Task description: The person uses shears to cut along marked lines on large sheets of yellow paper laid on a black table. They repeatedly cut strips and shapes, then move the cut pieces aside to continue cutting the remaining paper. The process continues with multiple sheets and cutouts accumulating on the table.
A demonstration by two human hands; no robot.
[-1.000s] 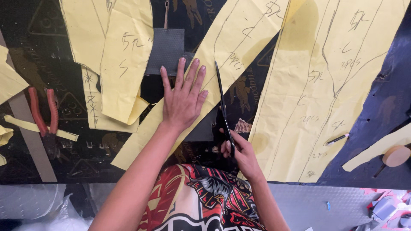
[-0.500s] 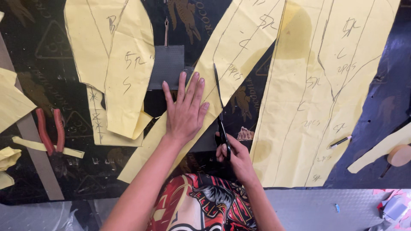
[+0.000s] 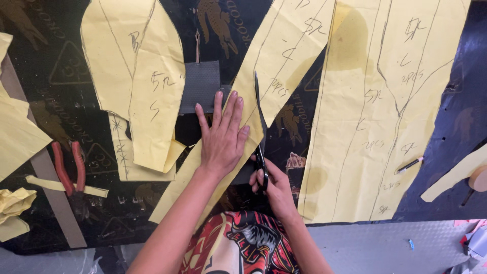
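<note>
Cutting well means keeping the long yellow pattern strip (image 3: 284,61) flat under the left hand (image 3: 221,139), spread open just beside the blade; the right hand (image 3: 269,185), below, grips black scissors (image 3: 259,127) running along the pencilled line.

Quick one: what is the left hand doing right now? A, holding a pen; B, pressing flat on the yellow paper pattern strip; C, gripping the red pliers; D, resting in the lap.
B: the left hand lies flat, fingers spread, on the yellow pattern strip beside the scissors.
</note>
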